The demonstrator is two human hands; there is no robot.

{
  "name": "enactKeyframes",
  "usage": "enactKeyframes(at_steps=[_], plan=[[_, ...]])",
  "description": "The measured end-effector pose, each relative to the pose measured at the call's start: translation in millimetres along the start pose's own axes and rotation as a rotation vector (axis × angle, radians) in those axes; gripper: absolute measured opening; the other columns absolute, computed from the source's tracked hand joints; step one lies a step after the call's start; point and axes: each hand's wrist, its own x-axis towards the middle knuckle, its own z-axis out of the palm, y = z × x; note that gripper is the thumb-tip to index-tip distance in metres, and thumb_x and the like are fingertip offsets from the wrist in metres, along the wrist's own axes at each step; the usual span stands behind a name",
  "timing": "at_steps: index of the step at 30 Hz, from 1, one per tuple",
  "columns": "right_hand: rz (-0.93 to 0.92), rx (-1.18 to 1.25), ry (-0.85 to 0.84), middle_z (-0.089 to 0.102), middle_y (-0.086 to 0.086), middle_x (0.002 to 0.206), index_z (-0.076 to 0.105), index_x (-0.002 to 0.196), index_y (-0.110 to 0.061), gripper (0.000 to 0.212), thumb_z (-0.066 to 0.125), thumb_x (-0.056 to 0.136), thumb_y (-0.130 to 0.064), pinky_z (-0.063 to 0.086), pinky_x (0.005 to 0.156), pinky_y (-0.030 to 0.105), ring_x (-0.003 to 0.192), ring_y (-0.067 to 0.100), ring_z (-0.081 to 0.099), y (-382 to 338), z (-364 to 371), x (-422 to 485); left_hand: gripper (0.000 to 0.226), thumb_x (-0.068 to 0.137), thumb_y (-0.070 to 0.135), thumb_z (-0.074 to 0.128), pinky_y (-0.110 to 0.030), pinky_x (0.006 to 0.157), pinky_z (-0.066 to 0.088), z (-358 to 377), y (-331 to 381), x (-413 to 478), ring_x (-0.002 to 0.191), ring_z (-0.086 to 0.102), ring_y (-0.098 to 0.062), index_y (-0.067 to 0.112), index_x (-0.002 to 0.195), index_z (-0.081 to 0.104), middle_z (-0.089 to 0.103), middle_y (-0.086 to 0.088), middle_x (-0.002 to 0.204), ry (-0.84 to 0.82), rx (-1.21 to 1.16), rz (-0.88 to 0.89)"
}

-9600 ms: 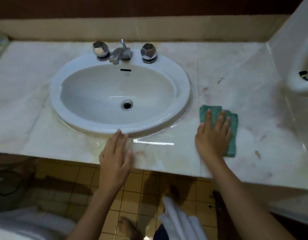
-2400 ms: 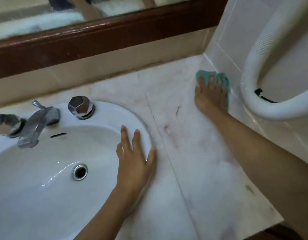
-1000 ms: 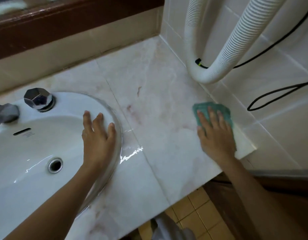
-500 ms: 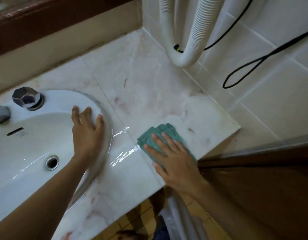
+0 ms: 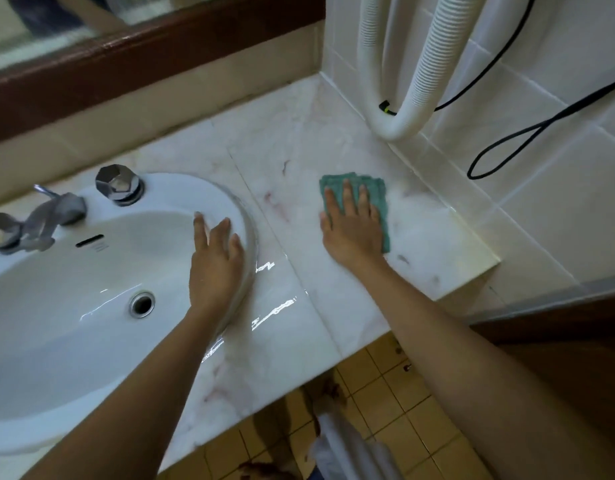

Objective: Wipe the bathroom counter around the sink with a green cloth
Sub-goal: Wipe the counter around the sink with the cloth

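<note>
Right hand point(image 5: 353, 226) presses flat, fingers straight, on the green cloth point(image 5: 377, 197), which lies on the bench point(image 5: 292, 320) right of the sink point(image 5: 74, 341). Left hand point(image 5: 216, 263) rests flat, fingers extended, on the sink's right rim

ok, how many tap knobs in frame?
2. One faceted knob sits on the sink rim right of the spout; the second knob is left of the spout, partly cut off by the frame's left edge.
</note>
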Motion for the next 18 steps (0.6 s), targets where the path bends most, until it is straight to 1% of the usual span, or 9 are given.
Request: enactKeyframes(at_steps=[2,4,6,7,9,11,13,15,18], plan=[[-0.115,0.018,-0.017,0.008,0.007,0.162,0.015,0.153,-0.026,0.057,0.017,0.099,-0.044,0.007,0.118,0.047,0.148,0.031,-0.001,-31.4,12.7,-31.9,0.039,0.098,0.045,0.034,-0.037,0.087,0.039,-1.9,-6.1,-13.4,0.124,0.051,-0.027,0.04,0.137,0.042,0.008,0.01,0.161,0.007,0.004,-0.007],[-0.288,0.012,-0.052,0.014,0.007,0.161,0.022,0.152,-0.026,0.059,0.019,0.096,-0.044,0.012,0.118,0.047,0.148,0.032,0.005,-48.0,21.6,-79.8,0.037,0.098,0.042,0.035,-0.036,0.085,0.038,-3.8,-10.1,-28.4,0.127,0.048,-0.021,0.04,0.133,0.046,0.024,0.006,0.156,0.045,0.011,-0.022],[-0.487,-0.031,-0.084,0.017,0.003,0.16,0.023,0.151,-0.031,0.056,0.025,0.097,-0.044,0.013,0.116,0.044,0.148,0.028,0.009,-35.8,24.2,-122.9,0.036,0.099,0.036,0.037,-0.037,0.086,0.041,-5.7,-11.3,-46.4,0.123,0.05,-0.02,0.035,0.132,0.048,0.043,0.006,0.142,0.094,0.038,-0.006],[-0.553,-0.045,-0.119,0.015,0.0,0.161,0.021,0.151,-0.034,0.055,0.027,0.097,-0.044,0.011,0.115,0.042,0.148,0.025,0.008,-20.9,21.6,-134.6,0.036,0.099,0.033,0.037,-0.038,0.087,0.042,-6.7,-12.7,-56.4,0.12,0.052,-0.023,0.032,0.134,0.049,0.049,0.004,0.138,0.11,0.078,0.005],[-0.599,-0.058,-0.122,0.006,-0.008,0.161,0.013,0.151,-0.042,0.055,0.025,0.097,-0.047,0.004,0.115,0.038,0.149,0.019,0.0,14.9,13.2,-132.2,0.041,0.098,0.032,0.036,-0.039,0.085,0.043,-7.7,-18.1,-76.2,0.111,0.056,-0.03,0.027,0.136,0.05,0.057,0.002,0.135,0.12,0.193,0.045],[-0.51,-0.078,-0.114,-0.004,-0.012,0.16,0.005,0.15,-0.046,0.056,0.016,0.096,-0.05,-0.002,0.117,0.036,0.147,0.015,-0.011,38.2,6.7,-107.5,0.046,0.094,0.032,0.037,-0.039,0.083,0.045,-9.0,-26.5,-89.2,0.107,0.06,-0.033,0.024,0.136,0.053,0.058,-0.001,0.136,0.133,0.249,0.09],[-0.365,-0.092,-0.074,-0.003,-0.012,0.161,0.004,0.15,-0.045,0.057,0.01,0.094,-0.052,-0.003,0.117,0.038,0.147,0.019,-0.011,39.4,3.8,-79.7,0.048,0.09,0.029,0.038,-0.04,0.085,0.046,-9.8,-37.0,-96.3,0.108,0.061,-0.033,0.02,0.133,0.058,0.057,-0.006,0.137,0.156,0.246,0.141],[-0.241,-0.088,-0.044,0.0,-0.008,0.162,0.006,0.151,-0.042,0.055,0.014,0.097,-0.05,-0.002,0.117,0.043,0.148,0.025,-0.007,22.1,7.1,-60.0,0.049,0.089,0.025,0.038,-0.041,0.089,0.045,-10.4,-45.8,-104.4,0.109,0.06,-0.035,0.015,0.132,0.059,0.056,-0.01,0.138,0.173,0.235,0.195],[-0.067,-0.018,-0.036,-0.003,-0.003,0.162,0.006,0.153,-0.036,0.054,0.018,0.101,-0.047,-0.003,0.117,0.047,0.147,0.029,-0.008,-16.0,14.0,-51.6,0.047,0.091,0.023,0.039,-0.045,0.097,0.046,-15.1,-55.5,-118.6,0.118,0.056,-0.036,0.013,0.133,0.059,0.053,-0.012,0.14,0.149,0.184,0.229]])
